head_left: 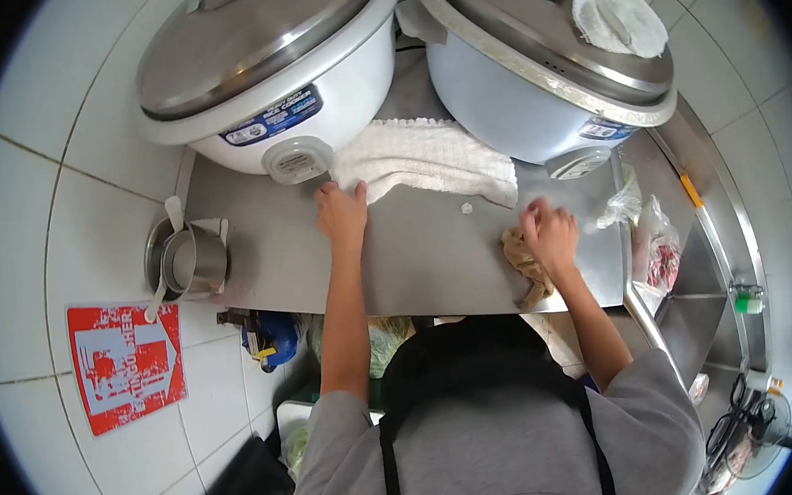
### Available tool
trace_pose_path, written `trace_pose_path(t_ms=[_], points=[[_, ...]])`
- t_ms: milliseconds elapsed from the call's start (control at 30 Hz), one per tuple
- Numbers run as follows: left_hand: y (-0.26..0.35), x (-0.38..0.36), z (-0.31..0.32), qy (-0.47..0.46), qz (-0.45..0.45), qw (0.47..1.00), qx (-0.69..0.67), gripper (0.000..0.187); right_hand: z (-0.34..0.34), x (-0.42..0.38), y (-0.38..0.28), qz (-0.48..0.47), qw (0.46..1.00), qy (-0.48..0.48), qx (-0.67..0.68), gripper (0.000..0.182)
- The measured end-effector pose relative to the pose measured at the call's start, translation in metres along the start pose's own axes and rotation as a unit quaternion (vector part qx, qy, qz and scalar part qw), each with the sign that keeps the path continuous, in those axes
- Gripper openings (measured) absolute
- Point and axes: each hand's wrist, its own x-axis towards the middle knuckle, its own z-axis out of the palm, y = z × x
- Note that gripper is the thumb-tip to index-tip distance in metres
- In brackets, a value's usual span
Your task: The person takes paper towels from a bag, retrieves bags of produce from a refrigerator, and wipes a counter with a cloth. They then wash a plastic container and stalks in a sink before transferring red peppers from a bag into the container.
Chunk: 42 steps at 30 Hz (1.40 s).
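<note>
A white towel [436, 159] lies spread on the steel counter [424, 254] between two rice cookers. My left hand [343, 213] is at the towel's left edge, its fingers closed on the corner there. To the right, my right hand [551, 232] is over a crumpled brown cloth [525, 263], with the fingers curled in. Whatever those fingers may hold is too small to make out. A small white lump [466, 208] lies on the counter between my hands.
The left rice cooker [310, 101] and the right rice cooker [496, 100] stand at the back. A white cloth [615, 16] drapes over the right lid. Metal pots [194, 261] sit at the left edge. Plastic bags [658, 245] lie at right, beside a sink [699, 317].
</note>
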Motion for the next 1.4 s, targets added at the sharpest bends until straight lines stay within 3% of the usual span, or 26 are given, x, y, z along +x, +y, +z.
trace_pose_path(t_ms=[100,167,200,233,300,333,367,433,467,533,600,633,700,767,867,933,1000,1067,1100,1133,1167,1200,1267,1333,1367,1400], points=[[0.003,0.01,0.013,-0.063,0.013,0.998,0.024,0.04,0.036,0.037,0.003,0.079,0.996,0.034,-0.008,0.025],[-0.006,0.019,0.032,-0.153,0.04,0.981,-0.116,0.039,0.077,0.05,0.008,0.035,0.996,0.085,-0.001,0.024],[0.008,0.017,0.019,-0.183,0.002,0.941,-0.284,0.04,0.085,0.063,0.007,0.027,0.996,0.09,0.006,0.024],[0.023,0.004,0.008,-0.207,-0.04,0.872,-0.442,0.041,0.092,0.069,0.006,0.086,0.979,0.049,0.179,0.022],[0.039,0.002,0.013,-0.164,-0.1,0.787,-0.586,0.039,0.083,0.075,-0.014,0.194,0.865,-0.059,0.459,0.019],[0.051,-0.004,-0.009,-0.23,-0.025,0.743,-0.628,0.038,0.068,0.078,-0.033,0.186,0.864,-0.072,0.463,0.019],[0.057,-0.007,-0.016,-0.237,0.012,0.731,-0.64,0.035,0.055,0.077,-0.054,0.132,0.838,-0.071,0.525,0.017],[0.065,-0.017,-0.023,-0.259,0.011,0.708,-0.657,0.038,0.03,0.071,-0.099,0.076,0.803,-0.084,0.584,0.015],[0.068,-0.02,-0.033,-0.274,0.012,0.701,-0.658,0.037,0.018,0.069,-0.125,0.015,0.79,-0.149,0.595,0.016],[0.055,-0.019,-0.044,-0.201,0.019,0.707,-0.678,0.036,-0.002,0.066,-0.144,-0.048,0.769,-0.217,0.6,0.019],[0.041,-0.018,-0.062,-0.096,0.011,0.724,-0.683,0.032,-0.015,0.055,-0.142,-0.202,0.808,-0.167,0.528,0.026],[0.033,-0.018,-0.073,-0.086,0.016,0.732,-0.676,0.031,-0.02,0.048,-0.123,-0.202,0.843,-0.153,0.475,0.03],[0.018,-0.023,-0.097,-0.064,0.005,0.752,-0.656,0.031,-0.014,0.023,-0.064,-0.177,0.956,-0.042,0.229,0.03],[0.0,-0.031,-0.124,-0.042,-0.018,0.775,-0.631,0.032,-0.014,-0.01,-0.017,-0.132,0.983,0.014,-0.123,0.032],[-0.027,-0.052,-0.163,0.031,-0.093,0.81,-0.578,0.035,0.03,-0.038,0.042,-0.126,0.984,-0.016,-0.126,0.033],[-0.052,-0.059,-0.174,0.051,-0.06,0.774,-0.629,0.038,0.036,-0.036,0.046,-0.068,0.989,-0.024,0.126,0.034],[-0.071,-0.063,-0.179,0.065,-0.054,0.778,-0.622,0.042,0.041,-0.017,0.007,-0.052,0.972,0.036,0.226,0.032],[-0.09,-0.066,-0.181,0.04,-0.043,0.799,-0.598,0.047,0.045,0.015,-0.041,-0.129,0.977,0.049,0.163,0.032],[-0.091,-0.067,-0.18,0.071,-0.069,0.804,-0.587,0.049,0.062,0.027,-0.059,-0.199,0.969,0.102,0.106,0.034],[-0.091,-0.067,-0.175,0.095,-0.092,0.806,-0.577,0.051,0.083,0.024,-0.067,-0.157,0.969,-0.003,0.192,0.037],[-0.092,-0.067,-0.17,0.103,-0.086,0.801,-0.583,0.053,0.076,0.019,-0.09,-0.202,0.979,0.026,0.014,0.038],[-0.093,-0.066,-0.164,0.11,-0.08,0.795,-0.591,0.054,0.102,0.008,-0.081,-0.206,0.976,-0.021,0.068,0.038],[-0.09,-0.064,-0.158,0.092,-0.07,0.826,-0.552,0.053,0.087,-0.014,-0.078,-0.244,0.96,-0.042,0.127,0.034],[-0.086,-0.061,-0.149,0.074,-0.033,0.825,-0.559,0.036,0.067,-0.044,-0.035,-0.212,0.97,-0.069,0.096,0.034],[-0.077,-0.064,-0.147,0.088,-0.068,0.823,-0.557,0.036,0.055,-0.057,-0.01,-0.209,0.97,-0.095,0.082,0.034],[-0.074,-0.062,-0.144,0.08,-0.065,0.824,-0.557,0.036,0.042,-0.074,0.029,-0.192,0.976,-0.037,0.093,0.041]])
